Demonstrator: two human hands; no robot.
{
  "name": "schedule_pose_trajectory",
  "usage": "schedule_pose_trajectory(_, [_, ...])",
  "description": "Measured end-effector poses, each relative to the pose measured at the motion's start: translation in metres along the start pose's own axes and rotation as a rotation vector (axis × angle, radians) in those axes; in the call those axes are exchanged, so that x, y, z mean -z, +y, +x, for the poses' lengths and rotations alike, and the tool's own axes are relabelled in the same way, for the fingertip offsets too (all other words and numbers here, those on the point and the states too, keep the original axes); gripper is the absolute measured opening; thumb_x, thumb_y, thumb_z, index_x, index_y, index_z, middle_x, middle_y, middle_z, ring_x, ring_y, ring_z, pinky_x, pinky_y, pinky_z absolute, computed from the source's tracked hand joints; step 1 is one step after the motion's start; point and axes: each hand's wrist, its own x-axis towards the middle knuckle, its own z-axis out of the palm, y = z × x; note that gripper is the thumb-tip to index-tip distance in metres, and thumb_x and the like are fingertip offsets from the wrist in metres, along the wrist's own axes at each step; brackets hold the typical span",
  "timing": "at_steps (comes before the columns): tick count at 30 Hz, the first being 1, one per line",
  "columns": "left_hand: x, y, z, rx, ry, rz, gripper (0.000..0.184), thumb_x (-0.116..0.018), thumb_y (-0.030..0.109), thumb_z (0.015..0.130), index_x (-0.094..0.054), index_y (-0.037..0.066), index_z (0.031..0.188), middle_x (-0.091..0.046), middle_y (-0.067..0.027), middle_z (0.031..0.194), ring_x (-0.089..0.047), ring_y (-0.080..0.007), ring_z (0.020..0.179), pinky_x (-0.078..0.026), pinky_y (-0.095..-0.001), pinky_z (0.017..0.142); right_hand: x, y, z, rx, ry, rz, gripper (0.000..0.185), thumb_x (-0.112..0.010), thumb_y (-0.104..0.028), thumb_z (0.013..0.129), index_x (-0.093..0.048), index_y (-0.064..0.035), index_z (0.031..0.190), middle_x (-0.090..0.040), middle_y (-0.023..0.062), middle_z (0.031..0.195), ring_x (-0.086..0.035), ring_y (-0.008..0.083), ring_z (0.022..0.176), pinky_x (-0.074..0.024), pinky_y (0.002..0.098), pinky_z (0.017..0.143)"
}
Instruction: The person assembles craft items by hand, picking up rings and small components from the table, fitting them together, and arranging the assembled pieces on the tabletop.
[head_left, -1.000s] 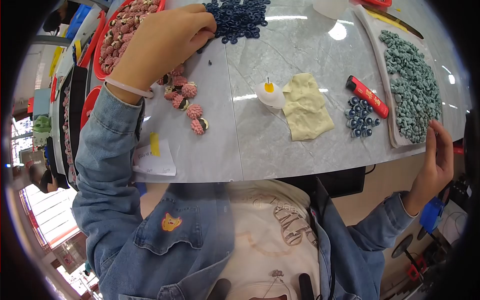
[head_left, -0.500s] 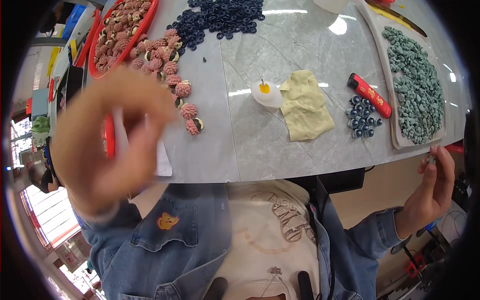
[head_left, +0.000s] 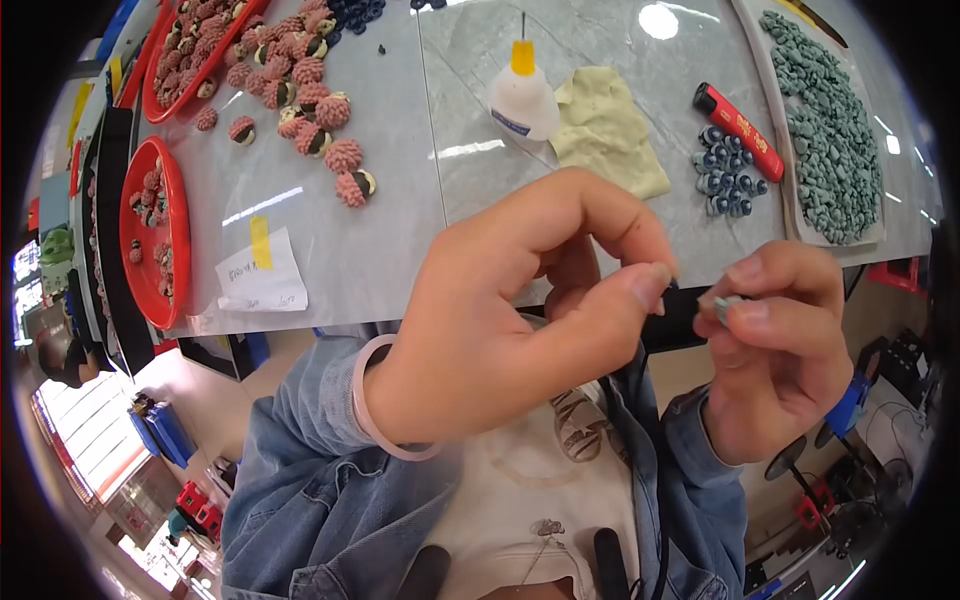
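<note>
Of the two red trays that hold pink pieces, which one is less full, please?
The lower tray, beside the paper note: its red bottom shows, while the upper tray is heaped.

A greenish piece (partly covered) and dark bit are held apart.

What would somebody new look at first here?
Probably the two big hands near the middle: the left hand, pinching a tiny dark piece, and the right hand, pinching a small green piece. Next, maybe the bumpy pink pieces at the upper left and all those green stones at the upper right.
</note>
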Motion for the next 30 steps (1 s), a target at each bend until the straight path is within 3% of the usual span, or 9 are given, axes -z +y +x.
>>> schedule_pose_trajectory(4, [-0.005,-0.002,-0.001,-0.017,0.000,0.047,0.013,-0.051,0.003,0.079,-0.048,-0.004,0.090,-0.053,-0.0088,0.088,-0.051,-0.0114,0.075,-0.043,-0.0243,0.068,-0.012,0.009,0.000,0.104,0.098,-0.053,0.022,-0.059,0.004,0.072,-0.051,-0.0013,0.091,-0.050,0.0170,0.091,-0.053,0.0166,0.074,-0.0459,0.0216,0.061])
schedule_pose_trajectory(12, [-0.005,-0.004,-0.004,-0.087,0.015,0.068,0.016,-0.053,0.004,0.079,-0.047,-0.003,0.092,-0.052,-0.0080,0.090,-0.051,-0.0109,0.079,-0.042,-0.0227,0.070,-0.021,0.004,-0.001,0.100,0.105,-0.079,0.028,-0.058,0.013,0.067,-0.051,-0.0014,0.090,-0.053,0.0169,0.092,-0.054,0.0175,0.075,-0.0473,0.0230,0.065])
schedule_pose_trajectory(16, [-0.005,-0.006,-0.002,-0.057,0.012,-0.091,0.015,-0.054,0.004,0.078,-0.048,-0.002,0.091,-0.051,-0.0076,0.088,-0.049,-0.0113,0.078,-0.040,-0.0221,0.070,-0.024,0.006,-0.002,0.195,0.141,-0.222,0.028,-0.059,0.010,0.068,-0.051,-0.0030,0.091,-0.053,0.0156,0.093,-0.054,0.0178,0.073,-0.0471,0.0226,0.063])
schedule_pose_trajectory(19, [-0.002,-0.006,0.001,0.206,-0.106,-0.660,0.018,-0.058,0.003,0.075,-0.048,0.000,0.090,-0.050,-0.0075,0.084,-0.047,-0.0118,0.076,-0.039,-0.0222,0.069,-0.025,0.010,-0.002,0.270,0.157,-0.212,0.026,-0.060,0.007,0.070,-0.052,-0.0047,0.092,-0.053,0.0142,0.093,-0.054,0.0181,0.071,-0.0464,0.0221,0.060])
schedule_pose_trajectory(20, [-0.002,-0.006,0.001,0.207,-0.107,-0.660,0.018,-0.058,0.003,0.075,-0.048,0.000,0.090,-0.050,-0.0075,0.084,-0.047,-0.0118,0.076,-0.039,-0.0222,0.069,-0.026,0.011,-0.002,0.309,0.165,-0.209,0.026,-0.060,0.005,0.070,-0.052,-0.0056,0.092,-0.053,0.0134,0.094,-0.054,0.0183,0.070,-0.0460,0.0218,0.058])
schedule_pose_trajectory(24, [-0.003,-0.006,0.001,0.192,-0.134,-0.593,0.022,-0.063,0.003,0.070,-0.049,0.002,0.087,-0.048,-0.0079,0.082,-0.046,-0.0122,0.073,-0.038,-0.0220,0.065,-0.034,0.017,-0.007,0.332,0.248,-0.101,0.022,-0.061,-0.001,0.072,-0.052,-0.0081,0.091,-0.052,0.0111,0.094,-0.053,0.0188,0.067,-0.0440,0.0219,0.053])
schedule_pose_trajectory(27, [0.001,-0.015,0.003,-0.086,-0.137,-0.272,0.025,-0.069,0.006,0.067,-0.051,0.002,0.084,-0.049,-0.0080,0.081,-0.047,-0.0135,0.075,-0.039,-0.0232,0.066,-0.034,0.022,-0.009,0.296,0.236,-0.038,0.020,-0.063,-0.004,0.073,-0.052,-0.0089,0.089,-0.051,0.0099,0.093,-0.051,0.0176,0.066,-0.0428,0.0219,0.053])
schedule_pose_trajectory(28, [0.002,-0.015,0.003,-0.083,-0.139,-0.271,0.025,-0.069,0.006,0.067,-0.051,0.002,0.084,-0.049,-0.0080,0.081,-0.047,-0.0135,0.075,-0.039,-0.0232,0.066,-0.034,0.023,-0.010,0.277,0.233,-0.006,0.019,-0.063,-0.005,0.073,-0.052,-0.0093,0.087,-0.051,0.0093,0.092,-0.050,0.0170,0.066,-0.0422,0.0219,0.053])
schedule_pose_trajectory(30, [0.005,-0.011,0.004,-0.300,-0.106,0.060,0.024,-0.069,0.006,0.067,-0.054,0.002,0.084,-0.050,-0.0081,0.080,-0.049,-0.0143,0.073,-0.040,-0.0232,0.063,-0.034,0.022,-0.011,0.191,0.246,0.113,0.019,-0.064,-0.007,0.072,-0.051,-0.0092,0.086,-0.051,0.0089,0.091,-0.050,0.0162,0.067,-0.0418,0.0218,0.054])
